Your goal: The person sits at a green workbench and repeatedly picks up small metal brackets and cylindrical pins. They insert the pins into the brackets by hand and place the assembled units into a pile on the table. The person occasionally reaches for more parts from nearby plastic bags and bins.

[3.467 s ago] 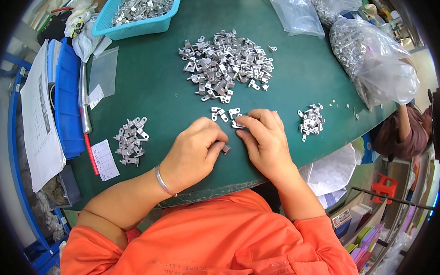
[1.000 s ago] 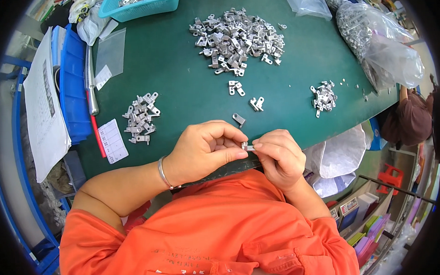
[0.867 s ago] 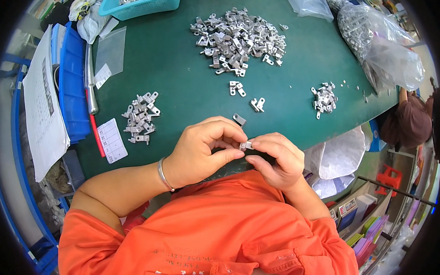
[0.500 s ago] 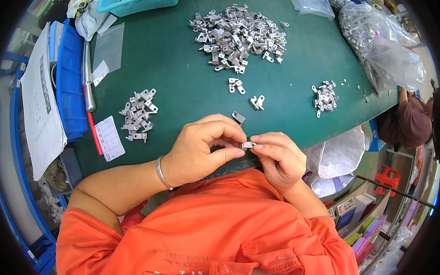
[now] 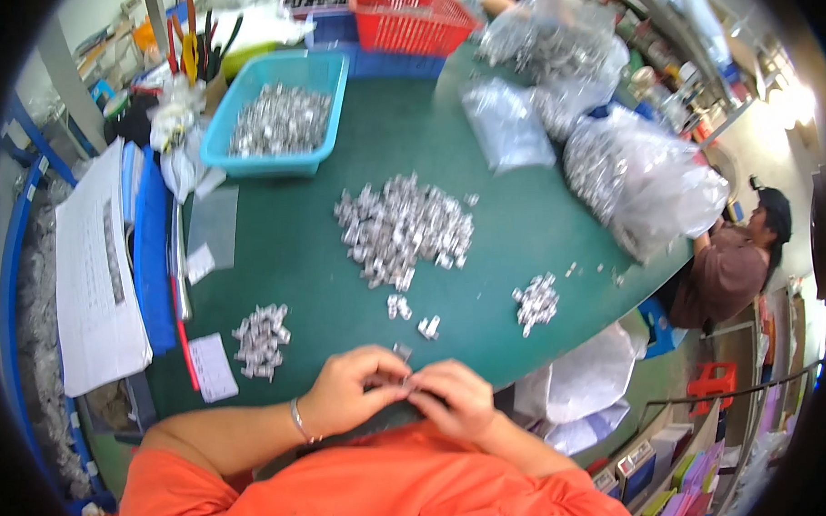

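Observation:
Fingertips of my left hand (image 5: pixel 356 389) and my right hand (image 5: pixel 456 398) meet near the table's front edge, both closed in a pinch. Between them is a small silver metal bracket (image 5: pixel 407 384), mostly hidden by the fingers and blurred. Just beyond the fingers lies one loose bracket (image 5: pixel 402 350). Farther off, more loose brackets (image 5: pixel 397 306) lie in front of a large heap of brackets (image 5: pixel 403 229). A smaller pile of brackets (image 5: pixel 262 341) is at the left, and another small pile (image 5: pixel 536 304) at the right.
A turquoise basket (image 5: pixel 214 148) full of metal parts stands at the back left, a red basket (image 5: pixel 414 26) behind. Filled plastic bags (image 5: pixel 670 190) line the right edge; a co-worker (image 5: pixel 730 272) is beyond. Papers (image 5: pixel 96 287) and a white card (image 5: pixel 215 367) are at the left.
The view has tilted up, so the far side of the table now shows and my hands appear lower and further left. My fingers have closed in around the bracket.

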A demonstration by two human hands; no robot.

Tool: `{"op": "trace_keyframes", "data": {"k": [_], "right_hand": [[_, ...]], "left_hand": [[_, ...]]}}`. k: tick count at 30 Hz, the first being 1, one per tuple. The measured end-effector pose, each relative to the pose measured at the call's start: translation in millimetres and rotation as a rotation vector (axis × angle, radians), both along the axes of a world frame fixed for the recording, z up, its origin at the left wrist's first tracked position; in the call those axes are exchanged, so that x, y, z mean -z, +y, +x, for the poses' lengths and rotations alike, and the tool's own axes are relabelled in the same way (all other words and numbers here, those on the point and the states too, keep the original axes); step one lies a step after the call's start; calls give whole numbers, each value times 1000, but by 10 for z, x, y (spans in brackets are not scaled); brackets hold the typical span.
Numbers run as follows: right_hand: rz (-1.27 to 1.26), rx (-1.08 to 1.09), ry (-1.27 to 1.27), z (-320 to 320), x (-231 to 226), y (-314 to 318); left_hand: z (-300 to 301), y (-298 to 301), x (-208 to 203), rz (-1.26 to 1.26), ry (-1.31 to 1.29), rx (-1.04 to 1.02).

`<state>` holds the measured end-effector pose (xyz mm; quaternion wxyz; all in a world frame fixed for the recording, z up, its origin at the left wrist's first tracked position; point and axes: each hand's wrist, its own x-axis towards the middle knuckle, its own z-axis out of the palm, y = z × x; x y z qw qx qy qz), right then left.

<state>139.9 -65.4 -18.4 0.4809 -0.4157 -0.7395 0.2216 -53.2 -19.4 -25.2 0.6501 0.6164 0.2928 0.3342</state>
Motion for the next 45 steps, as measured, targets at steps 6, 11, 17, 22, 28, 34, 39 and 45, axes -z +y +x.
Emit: {"op": "trace_keyframes", "data": {"k": [6,11,17,22,28,34,39,45], "right_hand": [[17,-45,23,16,56,2],[7,-32,35,-1,61,20],[-6,-24,31,-6,46,11],[-4,-19,18,0,66,5],[-18,-14,5,-16,59,6],[-9,33,-64,-20,66,-2],[-10,47,-74,-20,59,-2],[-27,38,-67,-11,52,-11]], "left_hand": [[-15,-7,44,-114,-83,58],[12,-15,75,-122,-131,-5],[-2,1,89,-147,-59,22],[-1,0,65,-179,-45,13],[3,2,70,-161,-71,0],[-10,23,80,-178,-92,20],[-18,32,90,-173,-88,33],[-19,35,55,-128,-39,54]]}}
